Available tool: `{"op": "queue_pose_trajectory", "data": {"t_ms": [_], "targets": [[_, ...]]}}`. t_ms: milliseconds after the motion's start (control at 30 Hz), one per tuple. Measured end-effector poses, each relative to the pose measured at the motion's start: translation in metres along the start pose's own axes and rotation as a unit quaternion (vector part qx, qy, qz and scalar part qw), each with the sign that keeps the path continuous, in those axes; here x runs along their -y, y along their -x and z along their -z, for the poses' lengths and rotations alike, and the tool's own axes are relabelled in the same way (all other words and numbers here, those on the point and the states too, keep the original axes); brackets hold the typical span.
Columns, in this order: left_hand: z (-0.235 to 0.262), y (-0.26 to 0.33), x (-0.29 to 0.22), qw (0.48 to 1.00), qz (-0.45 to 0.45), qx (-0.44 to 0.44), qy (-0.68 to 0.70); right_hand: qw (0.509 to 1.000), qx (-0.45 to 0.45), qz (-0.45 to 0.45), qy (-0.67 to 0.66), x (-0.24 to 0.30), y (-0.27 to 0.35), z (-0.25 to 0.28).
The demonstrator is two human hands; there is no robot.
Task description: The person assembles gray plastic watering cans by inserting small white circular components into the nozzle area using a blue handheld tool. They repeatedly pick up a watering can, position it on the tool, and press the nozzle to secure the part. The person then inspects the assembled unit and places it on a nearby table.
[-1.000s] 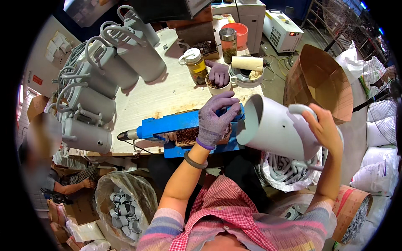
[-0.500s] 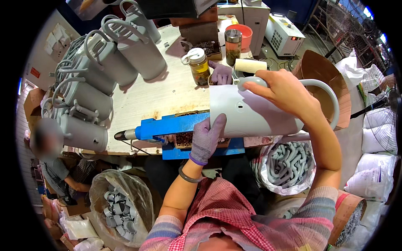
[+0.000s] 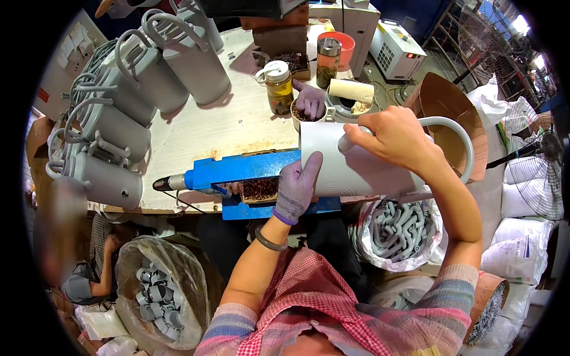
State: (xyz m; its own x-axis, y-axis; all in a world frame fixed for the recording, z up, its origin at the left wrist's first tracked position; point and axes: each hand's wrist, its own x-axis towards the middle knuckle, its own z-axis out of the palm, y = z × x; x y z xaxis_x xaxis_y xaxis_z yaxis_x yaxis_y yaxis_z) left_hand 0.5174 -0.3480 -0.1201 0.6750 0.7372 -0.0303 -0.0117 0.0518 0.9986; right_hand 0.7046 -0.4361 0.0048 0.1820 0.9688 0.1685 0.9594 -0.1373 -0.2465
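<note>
1. Your bare right hand [image 3: 395, 139] gripped the grey cylindrical plastic can [image 3: 371, 175] at the blue metal bar's [image 3: 249, 173] right end.
2. Your purple-gloved left hand [image 3: 297, 187] thumbed its rim, fingers' hold unclear.
3. Positioning seemed underway; the next move likely called for steadiness.

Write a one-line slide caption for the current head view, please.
A bare right hand grips a grey can at a blue fixture while a gloved left hand touches the can.

A white-lidded jar [image 3: 279, 95] stands near a steel-capped tumbler [image 3: 328, 62], a coral tub [image 3: 348, 53] just behind; a vented white machine [image 3: 395, 50] sits beyond, and that's probably a wire-guarded fan [image 3: 551, 147] over right.
</note>
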Motion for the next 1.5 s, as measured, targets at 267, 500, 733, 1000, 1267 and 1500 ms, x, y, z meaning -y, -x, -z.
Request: {"op": "queue_pose_trajectory", "data": {"t_ms": [267, 500, 733, 1000, 1267, 1500], "targets": [[0.007, -0.003, -0.003, 0.998, 0.04, 0.042, -0.004, 0.996, 0.055, -0.011, 0.072, 0.004, -0.005, -0.005], [0.01, 0.002, -0.015, 0.994, 0.064, 0.086, 0.024, 0.996, 0.01, 0.02, 0.083, 0.0, 0.004, -0.017], [0.01, 0.001, -0.013, 0.995, 0.029, 0.091, 0.004, 0.995, 0.009, 0.023, 0.092, 0.005, 0.003, -0.017], [0.005, 0.004, -0.014, 0.996, 0.043, 0.06, 0.044, 0.994, 0.022, 0.004, 0.111, 0.007, 0.0, -0.017], [0.021, 0.012, 0.008, 0.992, -0.03, 0.112, 0.042, 0.994, 0.029, -0.099, 0.037, 0.001, 0.022, -0.007], [0.048, 0.116, 0.047, 0.977, 0.155, 0.136, 0.047, 0.927, -0.034, -0.275, -0.251, -0.054, 0.189, -0.014]]}}
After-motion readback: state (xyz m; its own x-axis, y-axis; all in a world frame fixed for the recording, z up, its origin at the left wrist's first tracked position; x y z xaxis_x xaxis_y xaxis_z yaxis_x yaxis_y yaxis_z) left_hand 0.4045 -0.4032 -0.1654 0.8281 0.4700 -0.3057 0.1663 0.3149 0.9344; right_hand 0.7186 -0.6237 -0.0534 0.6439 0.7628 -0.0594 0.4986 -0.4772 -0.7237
